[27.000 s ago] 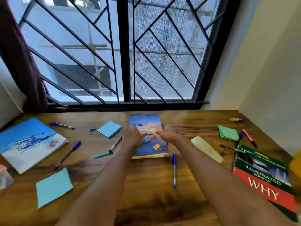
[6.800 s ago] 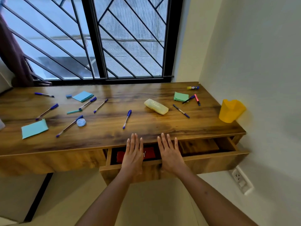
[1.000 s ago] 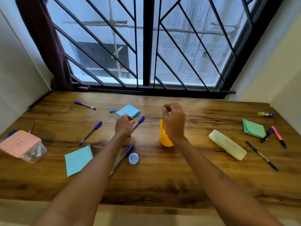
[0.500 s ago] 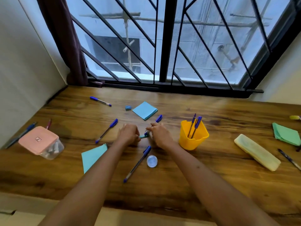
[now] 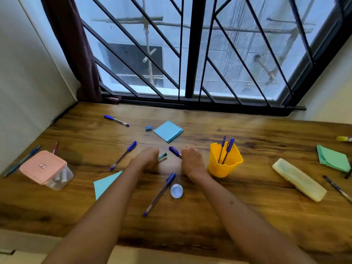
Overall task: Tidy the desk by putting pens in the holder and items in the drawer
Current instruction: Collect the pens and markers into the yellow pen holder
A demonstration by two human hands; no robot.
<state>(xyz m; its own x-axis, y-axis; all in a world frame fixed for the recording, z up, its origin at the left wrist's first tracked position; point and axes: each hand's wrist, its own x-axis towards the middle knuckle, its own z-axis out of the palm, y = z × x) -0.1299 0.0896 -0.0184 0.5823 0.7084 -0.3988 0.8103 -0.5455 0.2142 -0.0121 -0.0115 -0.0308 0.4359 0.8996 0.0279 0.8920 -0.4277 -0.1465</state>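
A yellow pen holder (image 5: pixel 224 164) stands on the wooden desk (image 5: pixel 209 216) with two blue pens (image 5: pixel 226 149) in it. My left hand (image 5: pixel 146 160) is closed on a teal pen (image 5: pixel 162 156) whose tip sticks out to the right. Just left of the holder, my right hand (image 5: pixel 191 161) is closed on a blue pen (image 5: pixel 174 151) that points up and left. More blue pens lie loose: one (image 5: pixel 159 194) in front of my hands, one (image 5: pixel 123 155) to the left, one (image 5: pixel 116 120) at the back.
A pink-lidded clear box (image 5: pixel 44 169) stands at the left with pens (image 5: pixel 22 161) behind it. Blue sticky pads (image 5: pixel 168 131), (image 5: pixel 104 183), a small blue block (image 5: pixel 149 128) and a round clear cap (image 5: pixel 176 190) lie about. At the right are a yellow case (image 5: pixel 299 179), a green pad (image 5: pixel 332 158) and a dark pen (image 5: pixel 337 187).
My hands, touching over the teal pen half a second ago, have drawn apart. The left now lifts the teal pen and the right has closed on the blue pen beside it.
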